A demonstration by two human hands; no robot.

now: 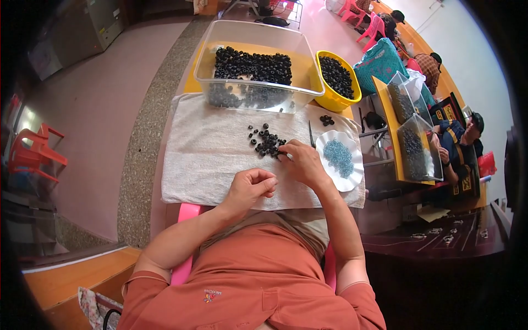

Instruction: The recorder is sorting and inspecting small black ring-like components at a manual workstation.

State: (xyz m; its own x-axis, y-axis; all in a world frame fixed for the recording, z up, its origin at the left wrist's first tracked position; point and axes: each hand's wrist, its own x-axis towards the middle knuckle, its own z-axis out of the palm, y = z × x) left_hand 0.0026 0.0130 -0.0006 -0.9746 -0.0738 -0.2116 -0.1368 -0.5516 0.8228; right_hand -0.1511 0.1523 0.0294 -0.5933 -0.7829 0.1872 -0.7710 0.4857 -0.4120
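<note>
A loose pile of black beads [268, 142], round and some with holes, lies on a white towel [203, 148]. My right hand [301, 164] reaches to the near right edge of the pile, its thumb and forefinger closing about a black bead. Nearer to me, my left hand [248, 190] is held just above the towel with its thumb and fingers pressed together; whatever may be between them is hidden. Right of my right hand, a white wavy-rimmed dish [356, 165] holds small light-blue translucent pieces [337, 157]. Dark, slim tweezers [311, 133] lie beside it.
Behind the towel stand a large clear plastic bin [258, 85] and a yellow tub [344, 100], both with black beads. Several beads [326, 120] sit apart near the dish. Clear boxes [416, 151] and a seated person [459, 137] are at the right.
</note>
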